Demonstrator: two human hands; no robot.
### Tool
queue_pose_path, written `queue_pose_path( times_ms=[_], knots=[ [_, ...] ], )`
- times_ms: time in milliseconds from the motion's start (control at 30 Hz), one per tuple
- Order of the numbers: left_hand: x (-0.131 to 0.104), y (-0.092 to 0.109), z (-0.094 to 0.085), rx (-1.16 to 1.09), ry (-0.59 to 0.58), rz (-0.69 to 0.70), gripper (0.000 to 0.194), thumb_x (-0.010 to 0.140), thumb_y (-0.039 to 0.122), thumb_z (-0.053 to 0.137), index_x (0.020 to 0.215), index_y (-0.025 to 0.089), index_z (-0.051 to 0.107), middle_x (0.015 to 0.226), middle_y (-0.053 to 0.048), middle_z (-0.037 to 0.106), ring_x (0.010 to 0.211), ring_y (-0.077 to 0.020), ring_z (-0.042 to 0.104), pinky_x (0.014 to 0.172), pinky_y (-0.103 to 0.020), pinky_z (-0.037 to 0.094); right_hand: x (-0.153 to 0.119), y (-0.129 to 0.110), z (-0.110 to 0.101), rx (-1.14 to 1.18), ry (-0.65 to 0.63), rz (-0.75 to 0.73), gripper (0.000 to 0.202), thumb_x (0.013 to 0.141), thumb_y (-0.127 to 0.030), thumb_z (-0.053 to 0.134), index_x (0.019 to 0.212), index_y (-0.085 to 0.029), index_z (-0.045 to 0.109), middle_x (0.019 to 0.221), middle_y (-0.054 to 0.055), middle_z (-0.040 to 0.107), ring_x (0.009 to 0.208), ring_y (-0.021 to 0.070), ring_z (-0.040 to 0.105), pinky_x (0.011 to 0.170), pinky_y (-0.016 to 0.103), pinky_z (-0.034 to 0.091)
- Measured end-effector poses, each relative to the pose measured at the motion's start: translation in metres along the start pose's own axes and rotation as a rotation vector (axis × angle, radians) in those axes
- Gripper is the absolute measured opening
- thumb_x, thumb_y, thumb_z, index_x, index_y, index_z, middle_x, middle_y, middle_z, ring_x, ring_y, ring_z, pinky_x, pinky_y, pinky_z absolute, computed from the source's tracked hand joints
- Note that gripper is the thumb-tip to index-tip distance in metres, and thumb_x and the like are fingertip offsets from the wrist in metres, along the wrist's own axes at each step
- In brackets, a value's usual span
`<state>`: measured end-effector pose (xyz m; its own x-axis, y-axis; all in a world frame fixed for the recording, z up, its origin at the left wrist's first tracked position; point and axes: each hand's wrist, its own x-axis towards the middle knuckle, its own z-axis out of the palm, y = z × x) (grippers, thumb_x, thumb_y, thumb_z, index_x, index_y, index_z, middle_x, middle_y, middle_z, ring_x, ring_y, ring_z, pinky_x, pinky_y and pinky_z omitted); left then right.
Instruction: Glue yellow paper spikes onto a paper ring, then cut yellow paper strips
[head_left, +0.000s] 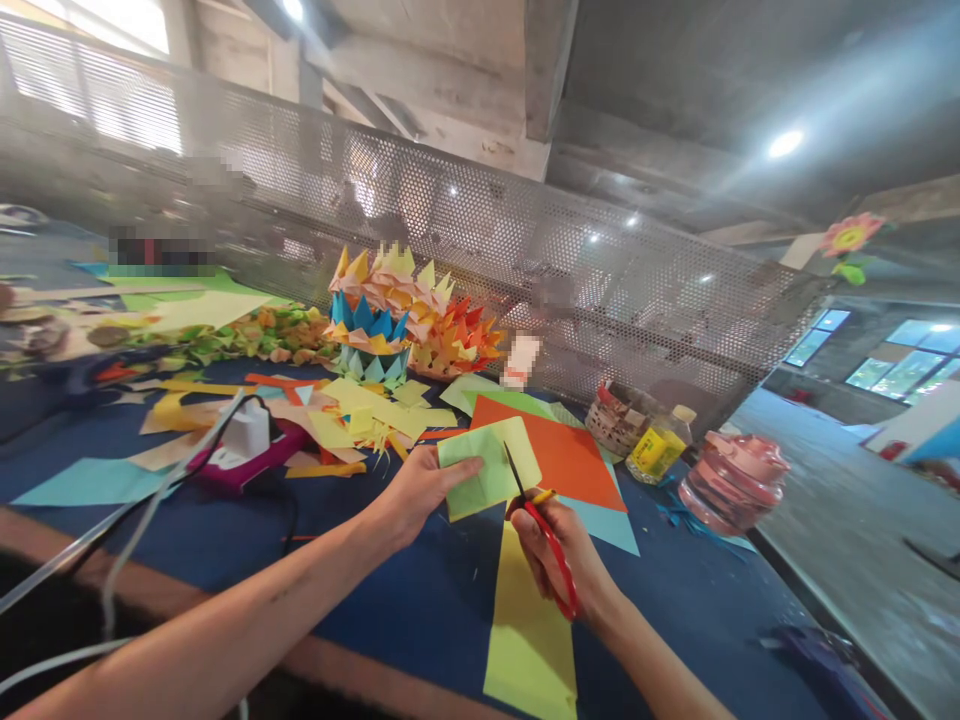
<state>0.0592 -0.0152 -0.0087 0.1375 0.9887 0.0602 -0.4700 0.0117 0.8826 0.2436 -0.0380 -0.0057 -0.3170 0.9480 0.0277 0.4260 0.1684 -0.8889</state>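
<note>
My left hand [411, 492] pinches the left side of a pale green and yellow paper piece [491, 470], thumb lying on top. Red-handled scissors [556, 565] are gripped in my right hand [574, 550]. Their dark blade points up and lies across the right part of the paper; whether it is cutting cannot be made out. Below the hands, a long yellow paper strip [529, 640] rests on the blue table. Orange paper [574, 460] and a light blue sheet [611, 525] lie just behind my right hand.
Folded paper rings with pointed tips [375, 325] stand at the back, beside heaped paper scraps [262, 335]. At left are a magenta power strip [244, 468] and cables. A yellow-labelled bottle [658, 447] and pink jug [735, 485] stand right. A perforated panel [480, 220] rises behind.
</note>
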Motion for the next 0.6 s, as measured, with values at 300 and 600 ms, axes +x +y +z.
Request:
queue_pose_path(
  times_ms=[300, 600],
  knots=[
    [-0.0037, 0.0033, 0.0027, -0.006, 0.011, -0.065, 0.038, 0.056, 0.037, 0.084, 0.082, 0.013, 0.072, 0.082, -0.009, 0.075, 0.072, -0.0220, 0.069, 0.065, -0.028, 0.053, 0.0027, 0.0059, -0.0034, -0.016, 0.057, 0.018, 0.049, 0.071, -0.066, 0.061, 0.070, -0.020, 0.046, 0.044, -0.010, 0.032, 0.032, 0.0046, 0.030, 0.031, 0.020, 0.023],
    [-0.0031, 0.0023, 0.0001, -0.012, -0.003, -0.090, 0.034, 0.058, 0.035, 0.083, 0.082, 0.012, 0.073, 0.082, -0.010, 0.075, 0.070, -0.0213, 0.069, 0.062, -0.026, 0.053, -0.0015, -0.0001, -0.0044, -0.057, -0.005, 0.025, 0.052, 0.076, -0.071, 0.049, 0.083, -0.019, 0.049, 0.042, -0.010, 0.038, 0.029, 0.0068, 0.036, 0.031, 0.021, 0.029]
  ],
)
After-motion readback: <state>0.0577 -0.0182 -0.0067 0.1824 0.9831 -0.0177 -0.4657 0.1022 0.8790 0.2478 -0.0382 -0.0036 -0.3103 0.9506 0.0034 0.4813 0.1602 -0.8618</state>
